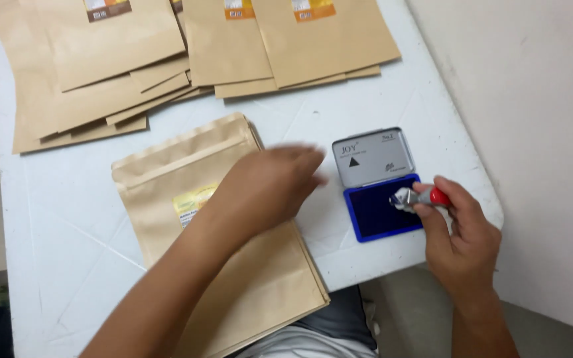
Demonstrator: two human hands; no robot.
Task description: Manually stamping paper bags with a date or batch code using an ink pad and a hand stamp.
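Your right hand [455,229] pinches a red-handled stamp [414,197] on the blue ink pad [376,213] at the tabletop [67,199] edge, its face hidden, while your motion-blurred left hand [270,185], fingers spread, covers the brown pouch stack [260,278].

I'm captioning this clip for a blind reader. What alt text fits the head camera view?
A right hand presses a red-handled stamp onto an open blue ink pad, while the left hand rests on a stack of brown paper pouches. More labelled pouches are spread across the far side of the white table.
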